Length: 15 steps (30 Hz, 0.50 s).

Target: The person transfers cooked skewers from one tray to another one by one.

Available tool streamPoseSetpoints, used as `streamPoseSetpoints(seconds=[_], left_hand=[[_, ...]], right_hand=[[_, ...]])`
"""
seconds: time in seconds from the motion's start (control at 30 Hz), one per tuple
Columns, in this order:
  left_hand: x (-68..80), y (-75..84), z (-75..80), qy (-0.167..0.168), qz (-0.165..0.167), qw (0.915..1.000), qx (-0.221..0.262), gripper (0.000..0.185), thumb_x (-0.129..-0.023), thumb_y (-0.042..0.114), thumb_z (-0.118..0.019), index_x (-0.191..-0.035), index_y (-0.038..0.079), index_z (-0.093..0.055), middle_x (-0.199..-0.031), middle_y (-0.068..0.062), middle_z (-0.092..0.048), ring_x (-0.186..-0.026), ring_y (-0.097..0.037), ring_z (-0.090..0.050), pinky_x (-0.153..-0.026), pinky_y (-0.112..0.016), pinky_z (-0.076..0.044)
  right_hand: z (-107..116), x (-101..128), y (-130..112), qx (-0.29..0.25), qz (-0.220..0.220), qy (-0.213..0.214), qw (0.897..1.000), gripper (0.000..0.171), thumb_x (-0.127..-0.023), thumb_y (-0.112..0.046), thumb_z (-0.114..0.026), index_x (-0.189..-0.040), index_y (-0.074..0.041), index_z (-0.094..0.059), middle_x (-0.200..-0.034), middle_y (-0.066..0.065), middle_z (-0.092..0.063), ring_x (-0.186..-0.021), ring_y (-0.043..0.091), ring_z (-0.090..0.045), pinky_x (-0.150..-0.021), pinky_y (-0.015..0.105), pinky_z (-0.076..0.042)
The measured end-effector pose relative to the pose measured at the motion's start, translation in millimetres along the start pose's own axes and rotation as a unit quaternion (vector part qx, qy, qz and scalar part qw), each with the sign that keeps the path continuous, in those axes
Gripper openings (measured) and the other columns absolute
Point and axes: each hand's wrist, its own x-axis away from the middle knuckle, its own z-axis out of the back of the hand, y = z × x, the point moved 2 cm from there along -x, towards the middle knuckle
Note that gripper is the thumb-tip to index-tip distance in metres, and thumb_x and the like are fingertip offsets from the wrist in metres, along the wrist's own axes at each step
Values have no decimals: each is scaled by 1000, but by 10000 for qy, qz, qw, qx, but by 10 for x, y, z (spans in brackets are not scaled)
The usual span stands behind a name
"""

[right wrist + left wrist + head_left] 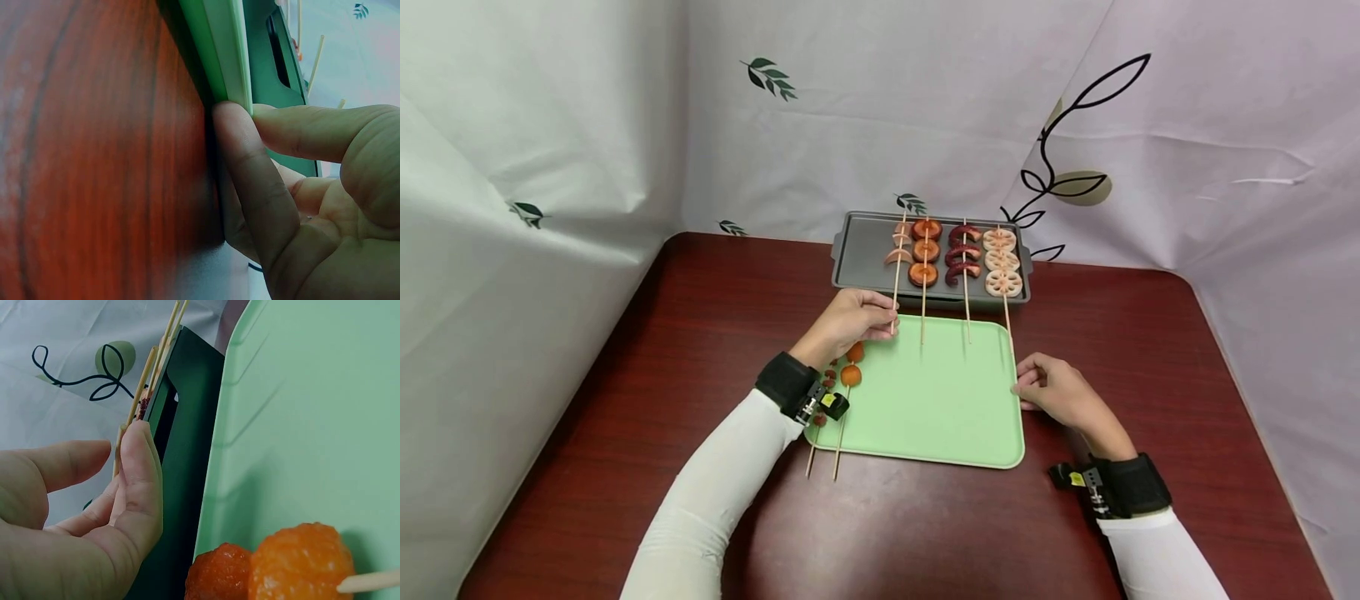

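Observation:
My left hand (857,318) holds the lower stick of a skewer with pink curved pieces (898,257) between thumb and fingers. The skewer's upper part lies on a dark grill pan (868,250), its stick reaching over the green tray (940,392). At that tray's right edge, my right hand (1056,390) pinches the rim, thumb above and a finger alongside in the right wrist view. Below my left hand, a skewer of orange balls (303,562) and one of smaller reddish-brown pieces (820,420) lie on the tray, partly hidden by the left wrist.
Also on the pan are skewers of brown-rimmed orange rounds (924,252), dark red tentacle pieces (964,250) and lotus root slices (1002,262), sticks pointing toward me. Pan and tray stand on a dark red wooden table (925,533). Pale patterned cloth (880,108) hangs behind.

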Motion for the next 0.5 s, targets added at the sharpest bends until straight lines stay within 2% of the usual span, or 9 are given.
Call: streamPoseSetpoints(seconds=[0.17, 0.3, 0.5], left_hand=[[-15, 3, -3, -26, 16, 10000, -14, 27, -101, 2, -63, -127, -6, -63, -110, -23, -70, -81, -17, -72, -83, -33, -65], [-22, 1, -2, 14, -16, 10000, -3, 26, -100, -1, -63, -125, -7, -64, -122, -33, -65, -80, -17, -72, -77, -27, -64], [-31, 0, -10, 61, -139, 9999, 38, 26, -99, -3, -64, -124, -11, -64, -125, -38, -62, -78, -16, -72, -75, -26, -64]], right_hand=[[-10, -1, -6, 22, -3, -16, 10000, 28, -99, -9, -66, -121, 6, -58, -98, 15, -65, -80, 16, -67, -70, 26, -62], [-9, -3, -8, 60, 4, -20, 10000, 28, -99, -9, -66, -121, 6, -59, -98, 14, -65, -81, 17, -67, -70, 26, -62], [3, -1, -8, 62, -52, -13, 10000, 28, -99, -9, -66, -121, 6, -59, -98, 15, -65, -80, 16, -67, -70, 26, -62]])
